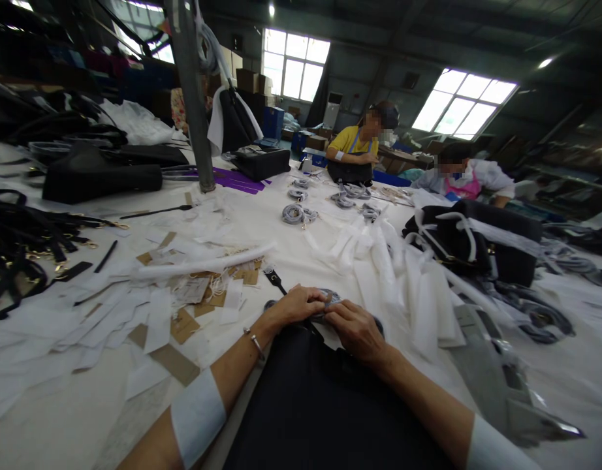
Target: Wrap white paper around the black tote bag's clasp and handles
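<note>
Right grip [354,329] — on grey bundle [333,296]

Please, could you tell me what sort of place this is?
Probably a bag workshop: black bags and a heap of dark straps lie on the white table, and a person in yellow handles another bag.
</note>
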`<state>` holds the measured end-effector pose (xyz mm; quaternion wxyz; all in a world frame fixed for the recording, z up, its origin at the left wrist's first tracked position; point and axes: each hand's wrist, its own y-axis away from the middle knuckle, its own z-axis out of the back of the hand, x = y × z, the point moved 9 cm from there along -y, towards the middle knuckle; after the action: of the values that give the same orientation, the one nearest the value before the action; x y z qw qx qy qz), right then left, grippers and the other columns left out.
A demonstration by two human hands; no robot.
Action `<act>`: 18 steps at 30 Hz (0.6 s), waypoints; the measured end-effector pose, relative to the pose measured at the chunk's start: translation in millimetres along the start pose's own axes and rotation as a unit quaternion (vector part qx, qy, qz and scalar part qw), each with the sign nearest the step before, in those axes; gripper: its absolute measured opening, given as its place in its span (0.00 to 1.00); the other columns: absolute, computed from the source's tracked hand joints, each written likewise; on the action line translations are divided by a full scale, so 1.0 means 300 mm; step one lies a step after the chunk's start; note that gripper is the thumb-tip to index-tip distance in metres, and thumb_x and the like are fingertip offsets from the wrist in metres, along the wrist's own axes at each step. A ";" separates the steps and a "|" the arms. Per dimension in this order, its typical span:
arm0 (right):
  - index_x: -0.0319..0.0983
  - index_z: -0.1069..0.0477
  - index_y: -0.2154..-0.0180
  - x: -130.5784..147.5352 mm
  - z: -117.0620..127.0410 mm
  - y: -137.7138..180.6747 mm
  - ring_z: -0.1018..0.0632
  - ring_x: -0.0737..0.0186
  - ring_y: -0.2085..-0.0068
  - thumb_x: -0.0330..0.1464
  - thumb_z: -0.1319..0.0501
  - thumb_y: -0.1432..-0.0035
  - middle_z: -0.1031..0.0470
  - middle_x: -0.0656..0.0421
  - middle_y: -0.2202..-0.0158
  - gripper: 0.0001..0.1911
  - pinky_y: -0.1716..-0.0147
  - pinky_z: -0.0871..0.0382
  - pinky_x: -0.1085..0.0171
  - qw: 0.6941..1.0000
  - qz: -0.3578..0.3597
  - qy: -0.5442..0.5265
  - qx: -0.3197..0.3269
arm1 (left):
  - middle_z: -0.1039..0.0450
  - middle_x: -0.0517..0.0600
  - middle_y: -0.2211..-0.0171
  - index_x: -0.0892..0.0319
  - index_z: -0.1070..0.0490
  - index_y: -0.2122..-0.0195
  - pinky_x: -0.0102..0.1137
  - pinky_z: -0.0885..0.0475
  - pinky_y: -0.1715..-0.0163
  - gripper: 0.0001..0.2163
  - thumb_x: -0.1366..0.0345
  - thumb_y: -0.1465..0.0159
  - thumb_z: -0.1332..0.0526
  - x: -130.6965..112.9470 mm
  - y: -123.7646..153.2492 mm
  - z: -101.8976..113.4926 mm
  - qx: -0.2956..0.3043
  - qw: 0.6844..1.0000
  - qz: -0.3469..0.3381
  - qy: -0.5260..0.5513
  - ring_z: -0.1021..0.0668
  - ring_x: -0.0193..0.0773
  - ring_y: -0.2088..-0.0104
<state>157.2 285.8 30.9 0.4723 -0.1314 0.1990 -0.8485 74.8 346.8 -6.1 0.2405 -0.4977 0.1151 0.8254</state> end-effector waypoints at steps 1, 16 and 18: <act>0.42 0.27 0.65 0.004 0.000 0.002 0.27 0.59 0.65 0.24 0.50 0.35 0.24 0.56 0.67 0.15 0.64 0.30 0.60 1.000 0.006 0.010 -0.002 | 0.23 0.46 0.67 0.57 0.24 0.68 0.32 0.36 0.50 0.10 0.61 0.40 0.45 -0.002 0.000 -0.001 0.001 1.000 -0.001 -0.009 0.25 0.38 0.62; 0.43 0.32 0.72 -0.098 -0.025 0.027 0.28 0.57 0.64 0.29 0.36 0.43 0.30 0.59 0.69 0.07 0.63 0.30 0.58 0.963 -0.221 -0.124 -0.094 | 0.23 0.42 0.74 0.56 0.25 0.67 0.44 0.56 0.36 0.06 0.67 0.45 0.41 0.038 -0.010 0.008 -0.064 0.996 0.053 -0.022 0.23 0.36 0.69; 0.43 0.34 0.72 -0.124 -0.034 0.044 0.27 0.57 0.64 0.28 0.34 0.47 0.31 0.59 0.69 0.09 0.64 0.30 0.58 0.946 -0.270 -0.144 -0.105 | 0.24 0.42 0.75 0.56 0.26 0.69 0.45 0.56 0.36 0.05 0.66 0.45 0.40 0.040 -0.014 0.010 -0.070 0.996 0.054 -0.026 0.24 0.35 0.71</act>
<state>182.1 313.4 14.6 0.2327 -0.3498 0.1742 -0.8906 70.1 354.9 -14.9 0.1626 -0.4851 0.0775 0.8557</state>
